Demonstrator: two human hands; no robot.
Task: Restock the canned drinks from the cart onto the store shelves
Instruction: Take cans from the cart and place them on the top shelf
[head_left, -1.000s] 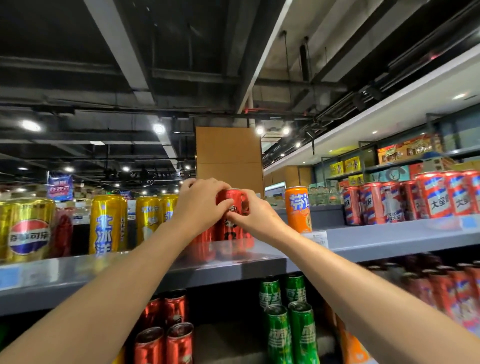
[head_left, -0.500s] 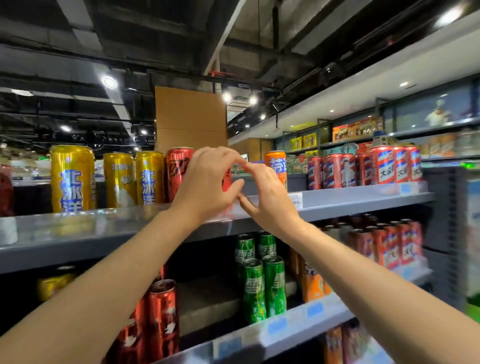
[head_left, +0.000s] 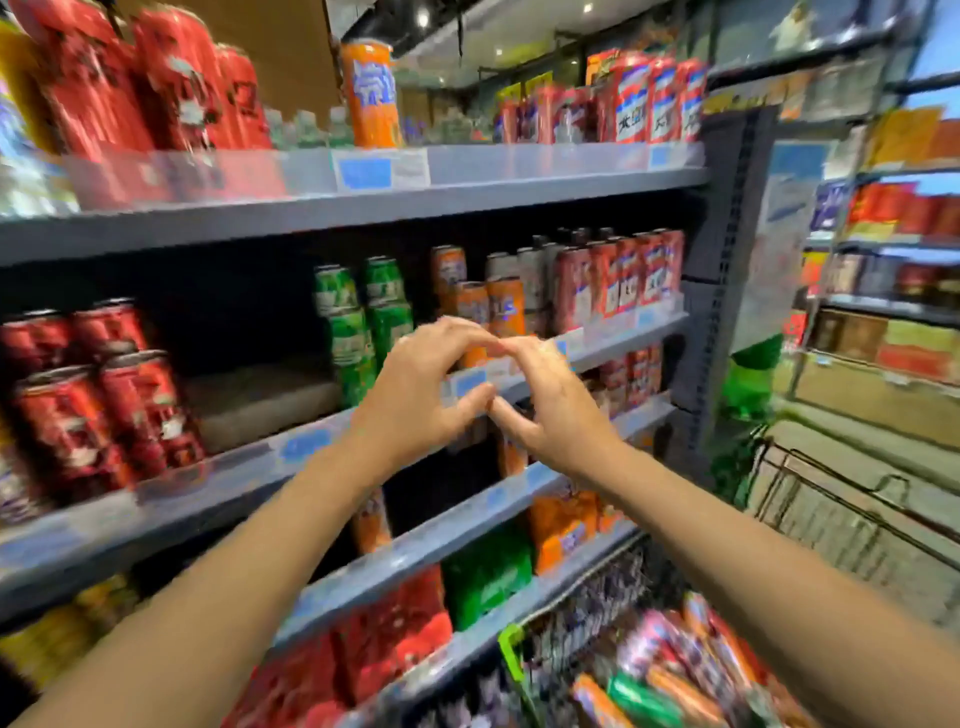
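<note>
Head view: left hand (head_left: 415, 400) and right hand (head_left: 556, 400), each grip open and empty (fingertips touching), before blurred shelves (head_left: 467, 192) of canned drinks (head_left: 369, 93); more cans fill the cart (head_left: 675, 670) below.

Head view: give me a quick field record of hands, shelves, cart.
left hand: empty, fingers curled, fingertips meeting the right hand's
right hand: empty, in front of the shelves
top shelf: red cans at left, one orange can
middle shelf: green cans
cart: lower right, packed with drinks; details blurred
</note>
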